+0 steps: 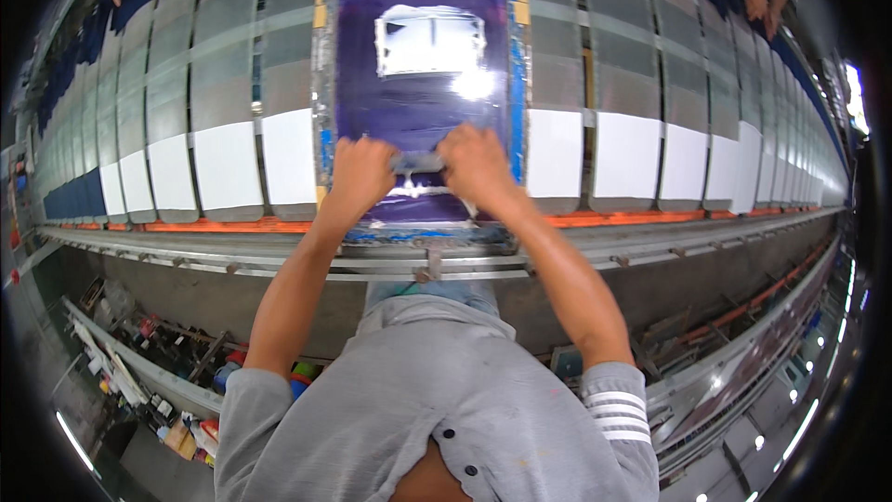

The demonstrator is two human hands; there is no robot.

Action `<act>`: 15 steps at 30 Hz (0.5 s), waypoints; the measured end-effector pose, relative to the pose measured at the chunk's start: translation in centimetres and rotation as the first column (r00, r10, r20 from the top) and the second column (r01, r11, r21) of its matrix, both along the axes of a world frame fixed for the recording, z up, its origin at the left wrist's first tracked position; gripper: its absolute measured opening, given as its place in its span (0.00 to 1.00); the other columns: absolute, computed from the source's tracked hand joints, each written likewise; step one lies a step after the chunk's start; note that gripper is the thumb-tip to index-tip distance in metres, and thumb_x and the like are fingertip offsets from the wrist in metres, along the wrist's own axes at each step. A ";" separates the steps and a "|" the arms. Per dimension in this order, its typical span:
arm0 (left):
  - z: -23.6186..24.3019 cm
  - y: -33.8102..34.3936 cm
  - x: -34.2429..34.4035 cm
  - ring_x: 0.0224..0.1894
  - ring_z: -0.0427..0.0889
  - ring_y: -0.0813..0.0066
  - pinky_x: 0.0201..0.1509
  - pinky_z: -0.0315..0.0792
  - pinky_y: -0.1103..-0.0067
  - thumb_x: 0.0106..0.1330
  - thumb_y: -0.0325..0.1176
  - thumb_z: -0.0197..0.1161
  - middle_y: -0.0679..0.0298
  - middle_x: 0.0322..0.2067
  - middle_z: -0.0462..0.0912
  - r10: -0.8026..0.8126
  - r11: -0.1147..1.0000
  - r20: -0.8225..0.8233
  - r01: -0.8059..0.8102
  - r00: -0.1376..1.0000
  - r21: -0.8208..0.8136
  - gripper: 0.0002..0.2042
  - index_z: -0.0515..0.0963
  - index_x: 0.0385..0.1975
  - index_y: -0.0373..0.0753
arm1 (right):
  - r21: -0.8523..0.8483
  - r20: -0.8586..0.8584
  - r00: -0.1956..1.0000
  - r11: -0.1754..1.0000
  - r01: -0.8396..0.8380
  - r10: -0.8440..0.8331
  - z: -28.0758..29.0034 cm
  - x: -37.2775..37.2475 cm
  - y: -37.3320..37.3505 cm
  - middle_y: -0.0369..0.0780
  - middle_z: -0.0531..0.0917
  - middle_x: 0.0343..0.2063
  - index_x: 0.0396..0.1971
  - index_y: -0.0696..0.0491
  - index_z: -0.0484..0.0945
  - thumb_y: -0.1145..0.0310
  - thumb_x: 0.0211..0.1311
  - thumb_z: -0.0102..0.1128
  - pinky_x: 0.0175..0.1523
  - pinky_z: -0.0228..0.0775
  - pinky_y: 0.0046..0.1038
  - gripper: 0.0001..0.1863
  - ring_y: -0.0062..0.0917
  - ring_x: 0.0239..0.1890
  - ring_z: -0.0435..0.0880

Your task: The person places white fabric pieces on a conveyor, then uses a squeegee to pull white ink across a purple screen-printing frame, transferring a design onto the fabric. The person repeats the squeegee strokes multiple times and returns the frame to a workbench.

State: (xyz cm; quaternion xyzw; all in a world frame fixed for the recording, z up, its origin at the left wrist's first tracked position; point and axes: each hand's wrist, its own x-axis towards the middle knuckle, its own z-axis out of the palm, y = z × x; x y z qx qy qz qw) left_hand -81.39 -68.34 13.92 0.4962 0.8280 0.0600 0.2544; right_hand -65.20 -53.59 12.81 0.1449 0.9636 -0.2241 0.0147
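A screen-printing frame [520,65] with purple mesh lies flat in front of me, its edges taped in blue and yellow. A white, roughly rectangular patch of ink [431,60] shows in the mesh's far half, beside a bright glare spot. Both my hands grip a squeegee [420,164] across the near part of the mesh. My left hand [364,170] is closed around its left end and my right hand [474,165] around its right end. White ink streaks [413,191] lie just on the near side of the squeegee. Its blade is mostly hidden by my hands.
Long grey printing boards run left and right, many bearing white panels [624,158]. Dark blue cloth [74,197] lies at the far left. An orange strip and metal rail [232,265] run along the near edge. Other people's hands [757,5] appear at the far corners.
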 end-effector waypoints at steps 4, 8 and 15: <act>-1.6 2.4 -2.3 0.37 0.86 0.53 0.44 0.67 0.63 0.53 0.26 0.64 0.55 0.34 0.89 -0.006 0.992 -0.059 0.013 0.998 0.128 0.13 0.90 0.37 0.43 | -0.070 -0.069 0.996 0.997 0.043 -0.047 -0.4 -2.3 2.5 0.40 0.83 0.35 0.30 0.54 0.82 0.76 0.51 0.62 0.54 0.69 0.43 0.05 0.35 0.49 0.79; -2.0 -4.0 2.6 0.37 0.87 0.56 0.42 0.65 0.63 0.51 0.24 0.63 0.57 0.39 0.90 0.003 0.976 0.021 -0.007 1.000 0.219 0.16 0.89 0.39 0.42 | -0.105 -0.078 0.995 0.993 0.050 -0.058 -0.9 2.3 -3.4 0.40 0.81 0.34 0.31 0.54 0.81 0.77 0.50 0.63 0.56 0.69 0.43 0.06 0.35 0.50 0.78; -0.7 1.7 -1.8 0.37 0.87 0.59 0.41 0.66 0.64 0.52 0.25 0.64 0.57 0.38 0.90 -0.042 0.999 -0.018 0.042 0.999 -0.018 0.15 0.90 0.39 0.46 | -0.072 0.081 0.996 0.997 0.037 -0.031 1.2 -1.8 1.8 0.41 0.82 0.37 0.31 0.54 0.81 0.77 0.49 0.63 0.55 0.68 0.43 0.07 0.36 0.50 0.78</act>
